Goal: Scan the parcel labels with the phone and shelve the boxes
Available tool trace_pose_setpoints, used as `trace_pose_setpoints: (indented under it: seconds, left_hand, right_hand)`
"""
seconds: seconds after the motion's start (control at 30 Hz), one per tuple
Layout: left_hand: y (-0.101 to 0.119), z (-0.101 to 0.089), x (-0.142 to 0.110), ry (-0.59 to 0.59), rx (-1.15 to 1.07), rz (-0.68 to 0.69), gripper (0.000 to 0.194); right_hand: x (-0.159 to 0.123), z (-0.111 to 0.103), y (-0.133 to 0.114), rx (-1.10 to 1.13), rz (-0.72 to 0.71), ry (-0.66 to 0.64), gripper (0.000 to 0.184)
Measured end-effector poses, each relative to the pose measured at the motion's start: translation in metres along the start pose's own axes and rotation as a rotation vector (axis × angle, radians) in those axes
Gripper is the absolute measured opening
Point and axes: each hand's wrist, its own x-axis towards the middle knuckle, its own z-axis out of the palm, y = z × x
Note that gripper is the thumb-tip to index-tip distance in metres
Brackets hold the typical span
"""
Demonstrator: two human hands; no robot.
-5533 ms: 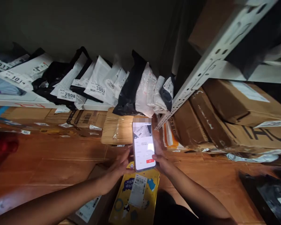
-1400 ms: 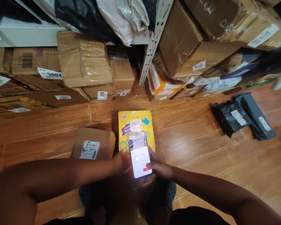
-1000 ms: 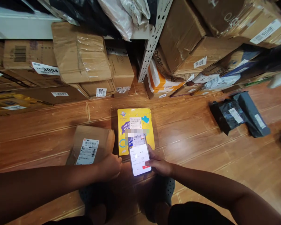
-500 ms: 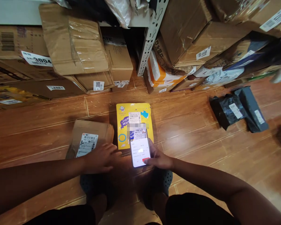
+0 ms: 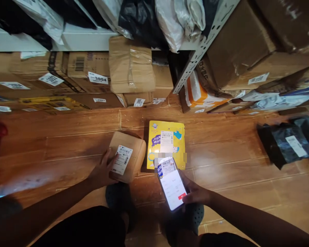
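Note:
My right hand point(image 5: 195, 193) grips a lit smartphone point(image 5: 172, 183), held tilted over the near edge of a yellow parcel point(image 5: 166, 141) that lies flat on the wooden floor. My left hand point(image 5: 103, 169) wraps round the near left corner of a small brown cardboard box point(image 5: 128, 159) with a white shipping label, just left of the yellow parcel. The box looks tipped up a little on the left hand's side.
Stacked cardboard boxes point(image 5: 131, 65) with number labels line the floor under a white shelf point(image 5: 87, 39) loaded with grey and black mailer bags. A perforated shelf post point(image 5: 195, 58) stands in the middle. Black bagged parcels point(image 5: 285, 144) lie on the floor at right. My dark shoes point(image 5: 118, 199) are below.
My left hand left the phone, moved left and took hold of the small brown box. The phone stayed in my right hand, now tilted. The camera view swung left.

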Motion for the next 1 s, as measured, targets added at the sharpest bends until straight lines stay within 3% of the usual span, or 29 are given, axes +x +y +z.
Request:
trace_pose_setpoints:
  seconds: [0.1,0.2,0.27,0.37,0.47,0.53,0.63,0.73,1.0]
  left_hand:
    - [0.019,-0.001,0.017,0.045,-0.041,-0.066,0.12]
    - [0.044,0.0,0.043,0.216,-0.075,-0.154,0.121]
    - [0.05,-0.001,0.057,0.309,-0.102,-0.117,0.117]
    - [0.035,-0.001,0.062,0.39,-0.213,-0.063,0.088]
    - [0.008,0.006,0.049,0.546,-0.328,-0.282,0.047]
    - [-0.007,0.015,0.04,0.628,-0.348,-0.453,0.034]
    - [-0.018,0.025,0.032,0.654,-0.363,-0.557,0.028]
    - [-0.019,0.026,0.031,0.632,-0.393,-0.561,0.023]
    - [-0.008,0.015,0.032,0.597,-0.454,-0.552,0.017]
  right_hand:
    - [0.01,0.011,-0.001,-0.01,0.054,-0.099,0.122]
    - [0.025,0.025,-0.006,-0.04,0.086,-0.125,0.124]
    - [0.038,0.034,-0.009,-0.081,0.088,-0.101,0.12]
    - [0.061,0.044,-0.012,-0.134,0.068,-0.085,0.107]
    - [0.088,0.055,-0.013,-0.174,-0.012,-0.078,0.094]
    - [0.107,0.064,-0.014,-0.196,-0.06,-0.067,0.09]
    - [0.129,0.077,-0.015,-0.209,-0.08,-0.059,0.089]
    - [0.143,0.087,-0.017,-0.215,-0.083,-0.063,0.089]
    - [0.148,0.098,-0.023,-0.169,-0.032,-0.049,0.084]
